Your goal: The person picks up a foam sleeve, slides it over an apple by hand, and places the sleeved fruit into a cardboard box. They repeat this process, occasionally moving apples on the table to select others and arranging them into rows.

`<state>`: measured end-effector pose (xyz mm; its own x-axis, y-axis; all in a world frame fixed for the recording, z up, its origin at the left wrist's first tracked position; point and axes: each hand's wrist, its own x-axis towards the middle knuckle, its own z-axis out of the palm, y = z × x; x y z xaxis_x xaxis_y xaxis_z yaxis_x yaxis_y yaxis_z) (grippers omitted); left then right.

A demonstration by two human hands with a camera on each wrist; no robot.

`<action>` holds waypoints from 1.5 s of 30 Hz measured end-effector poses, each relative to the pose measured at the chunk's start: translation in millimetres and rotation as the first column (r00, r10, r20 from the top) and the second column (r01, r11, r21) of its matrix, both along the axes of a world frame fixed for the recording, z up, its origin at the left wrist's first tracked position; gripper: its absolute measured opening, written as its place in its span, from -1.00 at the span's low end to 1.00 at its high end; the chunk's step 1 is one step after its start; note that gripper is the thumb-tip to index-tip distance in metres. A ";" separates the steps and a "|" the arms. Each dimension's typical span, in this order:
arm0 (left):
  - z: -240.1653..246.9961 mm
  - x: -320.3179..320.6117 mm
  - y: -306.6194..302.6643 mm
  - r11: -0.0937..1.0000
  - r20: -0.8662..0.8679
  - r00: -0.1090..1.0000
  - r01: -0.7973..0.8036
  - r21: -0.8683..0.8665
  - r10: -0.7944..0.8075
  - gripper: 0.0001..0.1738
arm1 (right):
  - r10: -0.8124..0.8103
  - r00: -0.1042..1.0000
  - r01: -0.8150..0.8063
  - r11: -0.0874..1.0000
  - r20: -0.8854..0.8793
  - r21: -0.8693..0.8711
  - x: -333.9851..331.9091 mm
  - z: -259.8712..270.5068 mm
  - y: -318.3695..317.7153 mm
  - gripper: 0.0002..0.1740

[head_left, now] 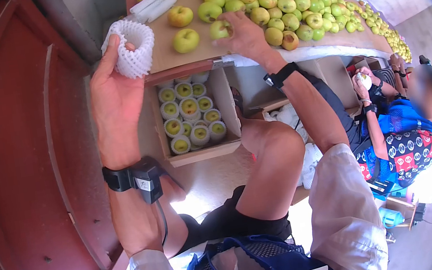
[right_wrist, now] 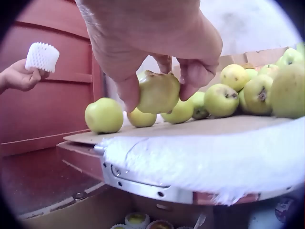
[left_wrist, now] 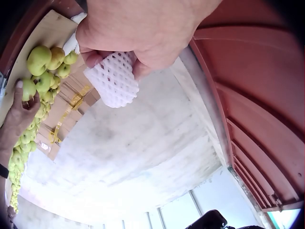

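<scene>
My left hand holds up a white foam fruit net, with fingers inside its opening and the thumb along its outer side. In the left wrist view the net hangs from those fingers. My right hand pinches a green apple between thumb and fingertips over the cardboard-covered tabletop. Two loose apples lie beside it, a green one and a yellower one. Below the table edge, a cardboard box holds several apples in foam nets.
A large heap of green apples spreads along the table to the right. Flattened white nets lie at the table's back left. A red metal door stands at left. Another person sits at right, holding a whitish round thing.
</scene>
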<state>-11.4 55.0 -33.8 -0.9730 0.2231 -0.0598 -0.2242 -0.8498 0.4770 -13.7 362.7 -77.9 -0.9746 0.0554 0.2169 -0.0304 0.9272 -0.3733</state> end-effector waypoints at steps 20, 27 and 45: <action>0.1 2.2 5.9 1.000 0.004 1.000 0.000 -0.010 0.000 -0.71 | -0.067 0.979 0.059 0.997 -0.192 -0.048 -1.8 -47.2 -7.9 -0.26; 1.3 2.5 4.5 0.999 0.017 0.999 -0.029 -0.021 0.029 -0.71 | 0.027 0.982 -0.073 0.966 -0.186 -0.247 5.6 -51.0 1.0 -0.27; 1.3 3.5 3.3 1.000 0.010 1.000 0.008 -0.004 -0.008 -0.71 | -0.322 0.911 0.331 0.944 -0.259 -0.008 -99.7 -5.5 120.2 -0.25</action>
<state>-7.9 58.3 -32.5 -0.9704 0.2311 -0.0704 -0.2361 -0.8458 0.4784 -113.5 482.9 -83.4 -0.8158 0.3488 0.4613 0.1872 0.9140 -0.3600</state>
